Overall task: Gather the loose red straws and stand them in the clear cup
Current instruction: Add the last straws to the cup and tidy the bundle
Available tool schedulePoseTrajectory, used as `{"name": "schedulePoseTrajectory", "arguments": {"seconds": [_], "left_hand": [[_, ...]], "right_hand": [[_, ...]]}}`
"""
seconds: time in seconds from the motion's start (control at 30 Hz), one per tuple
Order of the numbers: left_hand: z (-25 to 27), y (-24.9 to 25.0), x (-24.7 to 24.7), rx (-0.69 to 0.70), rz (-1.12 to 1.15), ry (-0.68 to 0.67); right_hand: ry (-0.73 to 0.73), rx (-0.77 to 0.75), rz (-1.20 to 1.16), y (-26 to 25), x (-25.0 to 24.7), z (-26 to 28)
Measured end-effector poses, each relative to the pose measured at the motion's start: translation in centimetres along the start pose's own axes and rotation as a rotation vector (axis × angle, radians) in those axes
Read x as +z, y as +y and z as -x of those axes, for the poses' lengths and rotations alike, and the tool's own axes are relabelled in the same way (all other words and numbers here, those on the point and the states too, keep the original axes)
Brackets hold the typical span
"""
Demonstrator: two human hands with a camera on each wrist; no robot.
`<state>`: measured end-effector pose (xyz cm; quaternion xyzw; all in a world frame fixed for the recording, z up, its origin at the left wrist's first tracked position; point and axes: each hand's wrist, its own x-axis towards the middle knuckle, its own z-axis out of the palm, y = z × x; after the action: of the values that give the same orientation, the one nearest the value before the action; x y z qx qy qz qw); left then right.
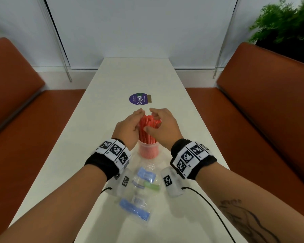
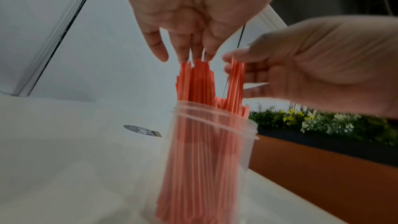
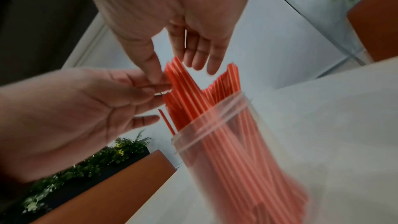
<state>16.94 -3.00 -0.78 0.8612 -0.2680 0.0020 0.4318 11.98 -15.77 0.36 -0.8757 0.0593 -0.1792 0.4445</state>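
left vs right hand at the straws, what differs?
Left hand reaches down with straight fingers, tips touching the tops of the straws; right hand comes in from the side with curled fingers around a few straw tops. In the head view the left hand sits left of the bundle, the right hand right of it. Both stay above the cup rim; neither touches the cup.
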Motion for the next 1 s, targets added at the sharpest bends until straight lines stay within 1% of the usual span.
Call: {"name": "schedulePoseTrajectory", "arguments": {"seconds": [0.07,0.1,0.17,0.2,0.27,0.37,0.43,0.5,0.57,0.63,0.67,0.77,0.83,0.9,1.0], "left_hand": [[0.1,0.3,-0.1,0.006,-0.161,-0.066],[0.1,0.4,-0.1,0.006,-0.242,-0.113],[0.1,0.6,0.1,0.015,-0.353,-0.185],[0.1,0.7,0.3,0.023,-0.383,-0.206],[0.3,0.7,0.9,0.056,-0.444,-0.231],[0.4,1.0,1.7,0.102,-0.529,-0.289],[0.2,1.3,1.5,0.110,-0.477,-0.298],[0.0,1.5,0.9,0.088,-0.371,-0.208],[-0.2,1.4,0.2,0.042,-0.343,-0.108],[-0.6,1.4,-0.1,0.012,-0.387,-0.104],[-0.7,1.3,0.0,0.003,-0.416,-0.133],[-0.8,1.4,0.6,0.009,-0.544,-0.253],[-0.8,1.4,0.7,0.011,-0.593,-0.296],[-0.8,1.4,0.2,-0.013,-0.555,-0.279],[-0.6,1.3,-0.3,-0.059,-0.490,-0.215]], "right_hand": [[0.005,-0.090,0.192,0.5,-0.7,0.1],[-0.031,-0.125,0.302,0.8,-0.8,0.1],[-0.169,-0.182,0.489,1.2,-0.7,0.3],[-0.233,-0.197,0.552,1.5,-0.6,0.5],[-0.286,-0.198,0.616,2.0,-0.4,1.1],[-0.257,-0.176,0.636,2.6,-0.2,1.5],[-0.266,-0.157,0.582,2.7,-0.4,1.4],[-0.237,-0.137,0.500,2.6,-0.8,1.0],[-0.151,-0.123,0.435,2.3,-1.3,0.5],[-0.122,-0.123,0.434,2.0,-1.6,0.1],[-0.150,-0.126,0.462,1.9,-1.5,0.0],[-0.322,-0.110,0.571,2.1,-0.9,0.0],[-0.378,-0.095,0.596,2.3,-0.9,-0.1],[-0.345,-0.116,0.586,2.2,-1.3,-0.5],[-0.200,-0.124,0.498,2.0,-1.6,-0.6]]}}
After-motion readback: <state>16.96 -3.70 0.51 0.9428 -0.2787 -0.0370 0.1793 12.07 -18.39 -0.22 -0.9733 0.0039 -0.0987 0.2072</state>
